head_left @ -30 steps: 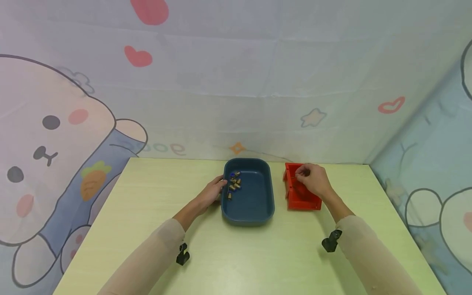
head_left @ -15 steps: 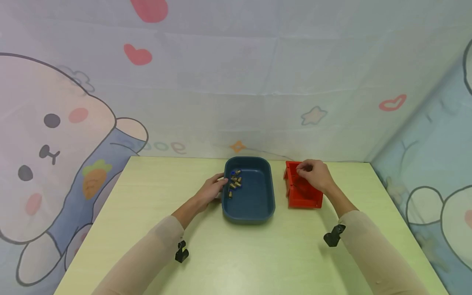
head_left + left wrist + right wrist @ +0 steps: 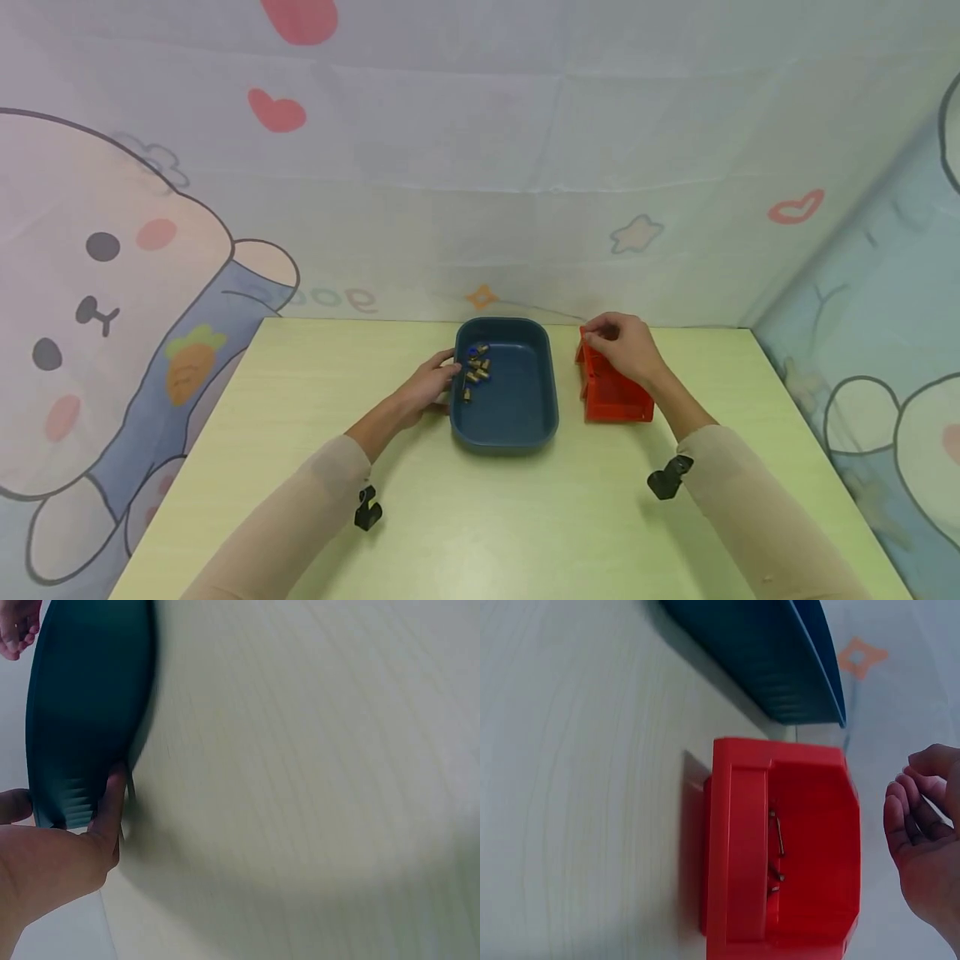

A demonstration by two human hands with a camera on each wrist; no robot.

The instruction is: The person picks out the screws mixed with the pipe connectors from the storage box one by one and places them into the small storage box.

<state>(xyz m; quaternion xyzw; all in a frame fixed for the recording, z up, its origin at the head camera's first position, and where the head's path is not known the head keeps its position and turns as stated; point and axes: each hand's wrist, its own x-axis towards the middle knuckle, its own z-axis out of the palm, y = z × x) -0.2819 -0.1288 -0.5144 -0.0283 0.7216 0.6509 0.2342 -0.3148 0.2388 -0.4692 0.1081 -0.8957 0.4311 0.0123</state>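
Note:
My left hand grips the left wall of a dark blue tub, thumb over the rim and fingers against the outside. Several small brass fittings, some with blue parts, lie along the left side inside it. My right hand is above the far end of a red bin. In the right wrist view its fingers are curled, with thumb and index fingertips close together; I cannot tell whether something small is between them. A few thin screws lie inside the red bin.
Both containers stand on a pale wooden table, the red bin to the right of the tub with a narrow gap between. A printed cloth hangs behind the table's back edge. Black camera mounts sit at both wrists.
My right hand has risen and shifted left, from over the middle of the red bin to its far left corner. My left hand and the tub stay where they were.

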